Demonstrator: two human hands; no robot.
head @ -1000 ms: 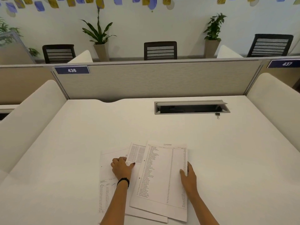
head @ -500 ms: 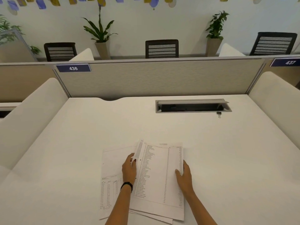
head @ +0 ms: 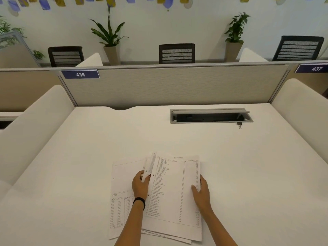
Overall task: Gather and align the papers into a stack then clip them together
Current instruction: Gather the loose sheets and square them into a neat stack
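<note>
Your left hand [head: 141,185] is curled around the left edge of the upper sheets [head: 174,192], and the fingers pinch that edge, which is lifted a little from the desk [head: 71,174]. A black band [head: 139,201] sits on this wrist. Your right hand [head: 201,191] lies on the right edge of the same sheets, the fingers pressed together along the border with the thumb on the printed face. These sheets carry a printed list in columns and they are not yet even: some corners stick out below the top page at the near edge. One more page [head: 122,196], with a table and handwritten marks, lies flat partly under the left side of the pile, and your left forearm crosses it. The binder clip [head: 239,124] is well apart from the papers, far behind them to the right, just in front of the right end of the open cable tray [head: 211,115] in the desk
</note>
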